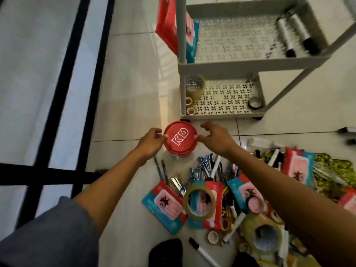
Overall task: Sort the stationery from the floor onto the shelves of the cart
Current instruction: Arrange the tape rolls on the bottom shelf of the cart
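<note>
While lid-hidden, jar [180, 136] contents unseen.

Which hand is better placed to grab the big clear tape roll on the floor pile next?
Probably the right. Both hands, left and right, pinch the red-lidded jar, but the tape roll lies under the right forearm's side, nearer that arm. The left would have to cross over.

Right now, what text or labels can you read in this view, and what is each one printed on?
"KD": white letters on the round red lid of the clear jar, held at its rim by both hands.
Teal-and-pink wipe packets: print too blurred to read.
Red plastic bag behind the cart: white marking, unreadable.
</note>
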### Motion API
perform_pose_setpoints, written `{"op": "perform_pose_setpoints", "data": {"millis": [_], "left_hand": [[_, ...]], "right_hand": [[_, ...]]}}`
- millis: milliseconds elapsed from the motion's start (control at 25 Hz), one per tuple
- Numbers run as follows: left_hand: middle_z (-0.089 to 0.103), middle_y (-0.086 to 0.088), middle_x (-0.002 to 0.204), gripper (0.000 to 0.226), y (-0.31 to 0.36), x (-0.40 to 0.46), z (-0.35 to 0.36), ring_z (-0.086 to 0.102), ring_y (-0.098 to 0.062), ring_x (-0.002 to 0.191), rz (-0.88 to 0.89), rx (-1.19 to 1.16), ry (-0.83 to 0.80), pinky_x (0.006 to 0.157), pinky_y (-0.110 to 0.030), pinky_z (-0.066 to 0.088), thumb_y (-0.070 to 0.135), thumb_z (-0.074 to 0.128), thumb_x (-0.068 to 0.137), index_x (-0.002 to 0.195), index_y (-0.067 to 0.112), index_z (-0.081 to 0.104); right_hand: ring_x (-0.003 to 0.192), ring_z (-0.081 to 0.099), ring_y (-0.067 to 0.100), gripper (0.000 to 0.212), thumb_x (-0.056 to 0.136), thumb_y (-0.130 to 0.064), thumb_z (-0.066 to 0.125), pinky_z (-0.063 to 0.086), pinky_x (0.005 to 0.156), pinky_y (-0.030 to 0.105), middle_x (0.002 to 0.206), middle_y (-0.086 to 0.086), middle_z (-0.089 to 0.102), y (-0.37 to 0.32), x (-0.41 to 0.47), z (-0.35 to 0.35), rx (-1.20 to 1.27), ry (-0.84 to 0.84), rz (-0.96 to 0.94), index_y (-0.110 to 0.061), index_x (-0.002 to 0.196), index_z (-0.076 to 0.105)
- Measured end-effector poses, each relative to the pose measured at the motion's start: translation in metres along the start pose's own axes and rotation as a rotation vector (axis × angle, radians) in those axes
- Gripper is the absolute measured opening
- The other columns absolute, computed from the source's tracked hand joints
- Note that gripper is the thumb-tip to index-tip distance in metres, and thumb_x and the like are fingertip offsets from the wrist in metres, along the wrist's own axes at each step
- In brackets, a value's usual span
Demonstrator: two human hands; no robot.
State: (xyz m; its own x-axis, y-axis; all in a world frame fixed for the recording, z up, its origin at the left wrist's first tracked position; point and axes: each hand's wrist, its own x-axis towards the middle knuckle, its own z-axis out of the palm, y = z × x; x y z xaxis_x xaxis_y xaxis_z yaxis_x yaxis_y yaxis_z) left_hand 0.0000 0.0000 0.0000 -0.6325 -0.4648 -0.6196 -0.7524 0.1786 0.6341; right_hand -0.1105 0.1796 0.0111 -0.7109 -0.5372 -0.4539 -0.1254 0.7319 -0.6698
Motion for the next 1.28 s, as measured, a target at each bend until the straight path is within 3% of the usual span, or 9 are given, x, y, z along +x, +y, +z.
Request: {"op": "perform_pose_setpoints", "data": {"millis": [120,240,480,680,760,880,1000,1120,1280], "left_hand": [[0.045,-0.007,0.142,0.055,-0.02,0.026,0.028,0.05,-0.028,0.122,-0.002,-0.189,-0.042,0.085,-0.038,0.048,0.042,0.048,0.097,0.145,0.02,0.031],[0.054,-0.007,0.133,0.046,-0.03,0.036,0.043,0.057,-0.024,0.112,0.046,-0.321,-0.032,0.081,-0.036,0.052,0.042,0.045,0.098,0.139,0.021,0.04],[0.062,-0.009,0.122,0.047,-0.03,0.03,0.047,0.063,-0.026,0.104,0.113,-0.335,0.044,0.075,-0.035,0.056,0.042,0.05,0.095,0.134,0.015,0.05],[0.068,-0.009,0.111,0.043,-0.005,0.022,0.046,0.068,-0.026,0.094,0.198,-0.322,0.072,0.071,-0.038,0.059,0.043,0.053,0.094,0.124,0.013,0.059],[0.07,-0.008,0.108,0.044,0.01,0.015,0.051,0.069,-0.026,0.091,0.233,-0.289,0.054,0.071,-0.039,0.06,0.045,0.055,0.093,0.122,0.012,0.061],[0.07,-0.006,0.107,0.036,0.039,0.005,0.061,0.069,-0.021,0.09,0.331,-0.244,0.065,0.076,-0.037,0.059,0.045,0.051,0.094,0.115,0.018,0.063],[0.063,0.011,0.114,0.025,0.055,0.001,0.067,0.061,0.0,0.096,0.462,-0.197,-0.16,0.079,-0.017,0.05,0.041,0.047,0.093,0.115,0.036,0.056],[0.041,0.028,0.129,0.091,0.054,0.008,0.093,0.044,0.025,0.109,0.665,-0.006,-0.39,0.084,-0.004,0.045,0.023,0.072,0.083,0.148,0.039,0.011],[0.047,0.009,0.139,0.124,0.073,0.026,0.133,0.047,-0.001,0.125,0.831,-0.056,-0.027,0.099,-0.016,0.043,0.047,0.088,0.049,0.148,0.023,0.019]], "right_hand": [[0.13,0.043,0.031,0.067,0.09,-0.036,0.062,0.037,0.106,0.039,0.148,0.012,0.04,0.024,0.027,0.023,0.073,-0.083,0.009,-0.016,0.146,0.03],[0.123,0.05,0.031,0.057,0.092,-0.03,0.059,0.043,0.104,0.049,0.142,0.012,0.047,0.035,0.039,0.045,0.327,-0.147,0.004,-0.023,0.142,0.034],[0.115,0.057,0.025,0.052,0.089,-0.026,0.064,0.052,0.095,0.042,0.129,0.006,0.056,0.044,0.028,0.054,0.502,-0.114,-0.036,-0.02,0.136,0.043],[0.112,0.053,0.003,0.094,0.067,-0.039,0.084,0.043,0.091,0.017,0.126,-0.012,0.052,0.055,0.003,0.034,0.368,-0.101,-0.226,-0.029,0.141,0.029],[0.112,0.051,0.003,0.106,0.059,-0.037,0.089,0.039,0.088,0.009,0.127,-0.01,0.05,0.055,-0.005,0.025,0.262,0.038,-0.306,-0.029,0.142,0.022],[0.112,0.052,0.005,0.112,0.053,-0.046,0.089,0.043,0.09,0.014,0.127,-0.009,0.052,0.056,-0.016,0.009,0.217,0.282,-0.341,-0.024,0.142,0.025],[0.11,0.054,0.004,0.11,0.051,-0.052,0.088,0.044,0.09,0.015,0.122,-0.014,0.053,0.067,-0.021,-0.021,0.233,0.388,-0.308,-0.025,0.141,0.029],[0.108,0.055,0.0,0.108,0.051,-0.049,0.089,0.043,0.088,0.011,0.121,-0.017,0.054,0.076,-0.023,-0.047,0.272,0.417,-0.263,-0.027,0.141,0.032],[0.108,0.05,-0.01,0.102,0.059,-0.037,0.088,0.042,0.079,0.003,0.123,-0.021,0.052,0.076,-0.021,-0.064,0.408,0.371,-0.264,-0.035,0.142,0.029]]}}
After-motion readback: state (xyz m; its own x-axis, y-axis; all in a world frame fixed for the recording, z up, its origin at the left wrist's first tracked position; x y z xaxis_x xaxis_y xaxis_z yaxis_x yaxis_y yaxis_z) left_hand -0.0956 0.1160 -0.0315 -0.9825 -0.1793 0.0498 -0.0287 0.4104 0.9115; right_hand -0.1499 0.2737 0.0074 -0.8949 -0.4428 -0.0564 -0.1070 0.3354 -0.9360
